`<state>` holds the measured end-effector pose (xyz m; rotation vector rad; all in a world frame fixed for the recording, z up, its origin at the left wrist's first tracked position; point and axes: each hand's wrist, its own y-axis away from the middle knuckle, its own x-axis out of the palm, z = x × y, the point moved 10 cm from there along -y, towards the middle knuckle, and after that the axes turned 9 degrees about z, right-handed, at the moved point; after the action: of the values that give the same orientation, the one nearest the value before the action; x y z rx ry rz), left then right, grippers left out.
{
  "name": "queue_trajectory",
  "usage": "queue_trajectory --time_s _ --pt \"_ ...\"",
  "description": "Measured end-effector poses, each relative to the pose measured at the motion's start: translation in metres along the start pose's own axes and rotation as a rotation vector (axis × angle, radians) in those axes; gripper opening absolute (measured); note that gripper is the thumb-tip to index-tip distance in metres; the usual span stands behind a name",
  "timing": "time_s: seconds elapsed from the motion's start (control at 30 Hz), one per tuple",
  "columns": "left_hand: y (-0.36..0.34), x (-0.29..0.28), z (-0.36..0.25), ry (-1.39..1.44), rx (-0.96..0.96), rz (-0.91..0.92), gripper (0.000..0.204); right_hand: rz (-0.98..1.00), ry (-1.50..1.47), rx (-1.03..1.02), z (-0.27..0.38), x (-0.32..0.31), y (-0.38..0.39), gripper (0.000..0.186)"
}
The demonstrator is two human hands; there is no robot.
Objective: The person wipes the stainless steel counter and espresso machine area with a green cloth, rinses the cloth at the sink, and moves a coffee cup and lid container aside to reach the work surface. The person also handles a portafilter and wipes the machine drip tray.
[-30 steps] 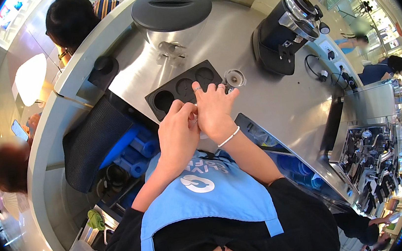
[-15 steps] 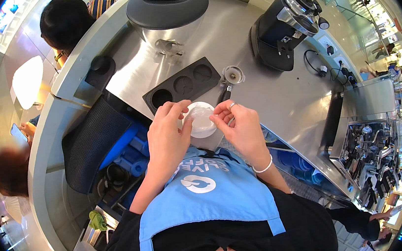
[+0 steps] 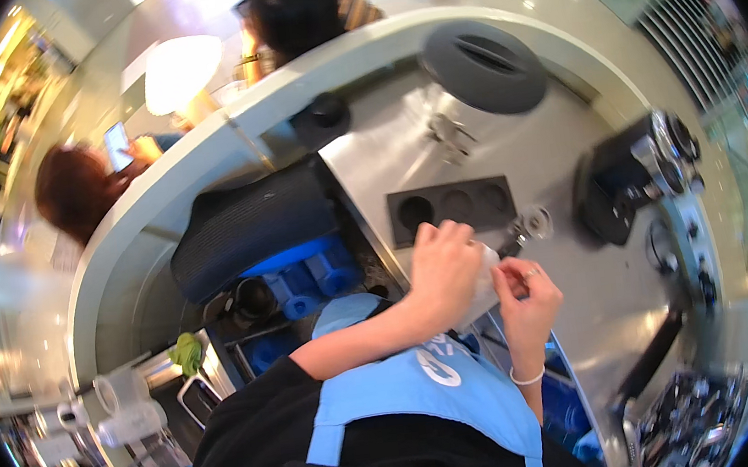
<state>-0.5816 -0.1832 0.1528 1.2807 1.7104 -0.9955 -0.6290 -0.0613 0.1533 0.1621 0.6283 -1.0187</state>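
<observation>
A white round piece (image 3: 488,274) is between my hands at the counter's near edge; what it is, I cannot tell. My left hand (image 3: 445,273) covers much of it, back of the hand up, fingers curled round its far side. At its right edge my right hand (image 3: 527,301) has thumb and fingers pinched together, with a ring on one finger and a white bracelet at the wrist. Just beyond my fingers lie a portafilter (image 3: 534,221) with a dark handle and a black holder (image 3: 482,197) with round recesses.
A black-and-chrome grinder (image 3: 616,185) stands on the steel counter at right. At the back is a container with a dark oval lid (image 3: 482,67). A dark mat (image 3: 254,218) hangs over blue items at left. Two people sit beyond the curved white wall (image 3: 135,202).
The view has swung left, so the counter things sit farther right. My left hand has turned across the white piece, hiding more of it. My right hand remains at its edge.
</observation>
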Motion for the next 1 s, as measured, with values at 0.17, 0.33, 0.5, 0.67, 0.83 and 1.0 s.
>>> queue_trajectory --time_s 0.17,0.33,0.5,0.67,0.83,1.0 --pt "0.016 -0.009 0.012 0.269 -0.011 0.027 0.025 0.028 0.029 0.052 -0.009 0.008 -0.005 0.007" --pt "0.019 0.009 0.038 0.832 -0.058 0.152 0.02 0.074 0.012 -0.025 -0.012 0.01 -0.01 0.01" --pt "0.013 0.02 0.065 0.967 -0.233 0.01 0.013 0.129 -0.192 0.061 -0.039 0.011 -0.014 0.015" --pt "0.012 0.029 0.073 0.976 -0.283 -0.078 0.012 0.197 -0.283 0.139 -0.062 0.025 -0.021 0.016" --pt "0.008 0.039 0.083 0.971 -0.356 -0.034 0.013 0.199 -0.249 0.102 -0.06 0.032 -0.029 0.014" --pt "0.025 0.037 0.075 0.978 -0.284 0.029 0.01 0.135 -0.234 0.057 -0.046 0.025 -0.011 0.007"
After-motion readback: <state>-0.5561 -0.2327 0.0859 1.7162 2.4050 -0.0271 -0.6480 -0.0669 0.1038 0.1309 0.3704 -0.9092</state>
